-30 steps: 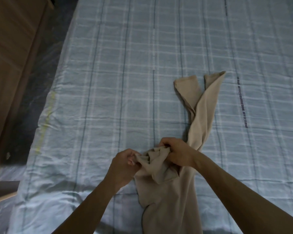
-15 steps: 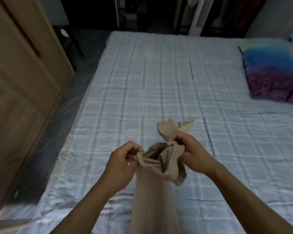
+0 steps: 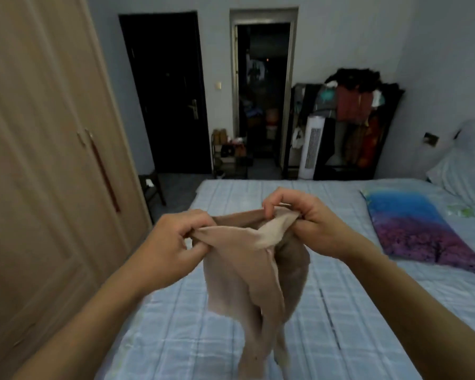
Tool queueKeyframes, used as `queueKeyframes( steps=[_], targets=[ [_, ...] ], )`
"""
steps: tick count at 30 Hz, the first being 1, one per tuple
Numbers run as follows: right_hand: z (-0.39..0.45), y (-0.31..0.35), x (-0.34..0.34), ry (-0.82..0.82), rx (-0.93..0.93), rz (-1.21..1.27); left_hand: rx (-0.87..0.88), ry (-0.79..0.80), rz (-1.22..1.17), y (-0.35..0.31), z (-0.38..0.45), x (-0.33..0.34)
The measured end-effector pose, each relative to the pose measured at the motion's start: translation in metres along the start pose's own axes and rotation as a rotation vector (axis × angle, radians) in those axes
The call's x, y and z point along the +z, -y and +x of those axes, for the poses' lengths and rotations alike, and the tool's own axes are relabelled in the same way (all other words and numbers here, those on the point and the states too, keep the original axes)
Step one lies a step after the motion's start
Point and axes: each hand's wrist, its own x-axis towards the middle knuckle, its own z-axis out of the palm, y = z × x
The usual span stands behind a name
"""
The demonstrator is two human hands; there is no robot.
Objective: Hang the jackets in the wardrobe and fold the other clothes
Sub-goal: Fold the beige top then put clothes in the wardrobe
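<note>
Head view: our left hand [image 3: 173, 242] and right hand [image 3: 310, 223] pinch the beige garment [image 3: 247, 275] above the bed [image 3: 354, 311]; its lower end is cut off.

A dim bedroom, pale blue-grey walls [image 3: 340, 37] sitting in low light.

A tall wooden wardrobe [image 3: 39, 160] is filling the left side, its doors shut. A bed [image 3: 354, 311] in a light blue checked sheet is stretching toward the far wall, a blue-and-purple pillow [image 3: 412, 223] lying near its right edge. A dark closed door [image 3: 167, 91] is standing beside an open doorway [image 3: 262, 91] leading into gloom. A white tower fan [image 3: 310, 148] is standing before a black rack [image 3: 351, 127] heaped with clothes. A low shoe shelf [image 3: 228, 152] is sitting between the doors.
</note>
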Motion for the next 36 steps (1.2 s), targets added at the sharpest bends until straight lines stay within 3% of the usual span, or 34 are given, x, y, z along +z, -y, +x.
queueKeyframes(
  steps=[3, 8, 19, 24, 29, 33, 36],
  targets=[
    [0.012, 0.025, -0.005, 0.008, -0.039, -0.034, -0.073, -0.033, -0.120, -0.013, 0.010, -0.028],
    [0.026, 0.040, 0.002, -0.014, -0.007, -0.052, -0.160, 0.092, -0.228, -0.010, 0.013, -0.063],
    [0.035, 0.031, 0.046, 0.013, 0.144, -0.064, -0.184, -0.100, -0.082, 0.001, -0.003, -0.076],
    [0.026, 0.034, 0.056, 0.212, 0.234, -0.142, -0.151, -0.189, 0.004, 0.004, -0.008, -0.076],
    [0.022, 0.036, 0.102, -0.117, 0.143, -0.310, -0.147, -0.226, -0.021, 0.004, -0.011, -0.074],
    [0.026, 0.031, 0.126, -0.314, 0.096, -0.243, -0.107, -0.192, 0.015, 0.004, -0.015, -0.075],
    [0.028, 0.026, 0.126, -0.389, 0.186, -0.084, -0.115, -0.176, -0.014, 0.010, -0.021, -0.079]
  ],
)
